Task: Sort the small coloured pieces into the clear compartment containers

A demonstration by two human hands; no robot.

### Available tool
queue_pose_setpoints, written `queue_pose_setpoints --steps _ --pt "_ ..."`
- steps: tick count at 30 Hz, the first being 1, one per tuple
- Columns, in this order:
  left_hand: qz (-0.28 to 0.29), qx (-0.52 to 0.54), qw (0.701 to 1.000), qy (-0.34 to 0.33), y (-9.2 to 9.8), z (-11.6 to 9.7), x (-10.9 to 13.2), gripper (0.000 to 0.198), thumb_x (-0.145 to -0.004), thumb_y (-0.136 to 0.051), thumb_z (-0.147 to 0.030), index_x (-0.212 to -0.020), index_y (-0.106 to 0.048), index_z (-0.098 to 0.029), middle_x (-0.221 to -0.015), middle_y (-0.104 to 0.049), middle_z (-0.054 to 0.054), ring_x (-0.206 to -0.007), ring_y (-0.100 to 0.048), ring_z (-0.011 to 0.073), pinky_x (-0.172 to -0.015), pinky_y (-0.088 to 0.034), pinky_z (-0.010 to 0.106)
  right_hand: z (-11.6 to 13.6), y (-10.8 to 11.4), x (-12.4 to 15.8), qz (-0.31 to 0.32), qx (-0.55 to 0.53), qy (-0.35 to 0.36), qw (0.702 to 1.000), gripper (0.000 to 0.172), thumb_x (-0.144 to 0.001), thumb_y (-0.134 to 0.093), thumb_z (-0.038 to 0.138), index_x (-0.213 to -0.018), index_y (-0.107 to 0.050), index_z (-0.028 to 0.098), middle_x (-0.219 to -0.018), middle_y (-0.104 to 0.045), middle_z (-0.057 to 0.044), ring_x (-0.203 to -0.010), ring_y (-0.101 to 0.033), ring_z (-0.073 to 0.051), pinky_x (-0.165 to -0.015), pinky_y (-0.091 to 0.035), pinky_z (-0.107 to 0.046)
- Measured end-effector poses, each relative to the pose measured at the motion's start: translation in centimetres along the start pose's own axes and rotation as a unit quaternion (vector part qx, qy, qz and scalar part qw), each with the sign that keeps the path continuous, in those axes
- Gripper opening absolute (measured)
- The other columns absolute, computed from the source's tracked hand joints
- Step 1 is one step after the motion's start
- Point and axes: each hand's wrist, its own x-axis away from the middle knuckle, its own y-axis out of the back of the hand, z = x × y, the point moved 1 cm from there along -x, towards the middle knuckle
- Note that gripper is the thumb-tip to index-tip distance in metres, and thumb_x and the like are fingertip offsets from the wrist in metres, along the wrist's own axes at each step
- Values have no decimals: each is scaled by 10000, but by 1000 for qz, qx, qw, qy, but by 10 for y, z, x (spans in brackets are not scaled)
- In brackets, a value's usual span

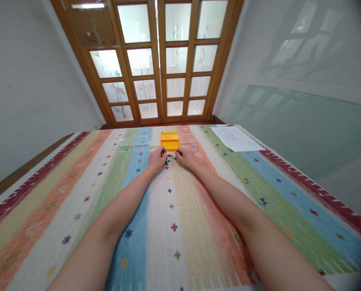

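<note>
Both my arms reach forward over a striped cloth. My left hand (157, 158) is closed, its fingertips pinched together beside a small pile of tiny dark and green pieces (167, 161). On the other side of the pile, my right hand (186, 156) also has its fingers curled into a pinch. Whatever lies between the fingertips of either hand is too small to make out. Just beyond the hands sits a yellow box (170, 140) split into two shallow compartments.
A clear plastic tray (133, 141) with a few green bits lies left of the yellow box, and another clear tray (188, 139) lies to its right. A printed paper sheet (236, 138) rests at the far right. The striped tablecloth (165, 242) covers the table.
</note>
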Motion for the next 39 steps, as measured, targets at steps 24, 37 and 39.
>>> queue_pose_setpoints --steps 24,37,39 --pt "-84 210 961 160 1 90 -27 501 -899 -439 -124 -1337 -680 -162 -1222 -762 77 -839 -715 157 -870 -583 306 4 4 3 30 -14 26 999 208 -1024 -568 280 -988 -756 197 -954 -780 -54 -803 -644 -180 -670 -344 -262" --pt "-18 35 999 -21 5 54 -14 214 -911 -585 -189 -999 -778 -218 -1080 -763 74 -1059 -674 249 -1024 -508 402 5 3 3 25 -12 33 999 207 -1024 -571 277 -983 -754 189 -947 -783 -55 -792 -645 -175 -667 -341 -262" --pt "22 15 996 -84 5 43 -11 167 -897 -615 -197 -947 -772 -223 -1064 -746 69 -1087 -653 250 -1043 -489 404 5 3 3 26 -11 31 999 207 -1024 -573 276 -985 -756 188 -952 -785 -57 -794 -645 -175 -672 -346 -262"
